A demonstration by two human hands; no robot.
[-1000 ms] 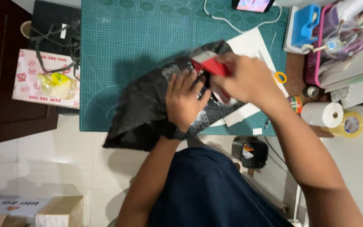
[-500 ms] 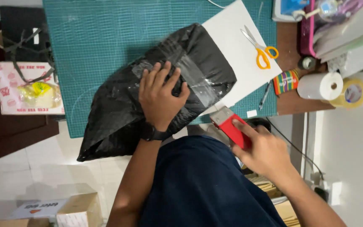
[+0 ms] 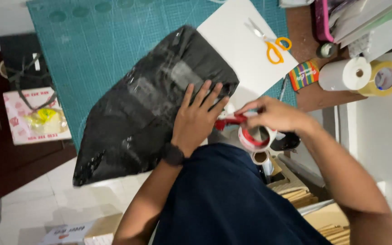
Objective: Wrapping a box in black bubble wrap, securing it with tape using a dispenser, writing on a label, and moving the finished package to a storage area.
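A black plastic parcel (image 3: 146,109) wrapped in clear tape lies on the green cutting mat (image 3: 105,41), its lower corner hanging past the table edge. My left hand (image 3: 199,119) presses flat on the parcel's right side, fingers spread; a dark watch sits on that wrist. My right hand (image 3: 275,115) grips a red tape dispenser (image 3: 250,132) holding a roll of tape, just right of the left hand and beside the parcel's near edge.
A white sheet (image 3: 246,50) with orange-handled scissors (image 3: 273,45) lies at the mat's right. A white paper roll (image 3: 345,73), a yellowish tape roll (image 3: 384,78) and a striped box (image 3: 303,75) sit to the right. A patterned box (image 3: 35,115) stands left; cardboard below.
My right hand has brought the red tape dispenser up from beside my lap to the parcel's near edge, close to my left hand. The left hand still presses on the parcel.
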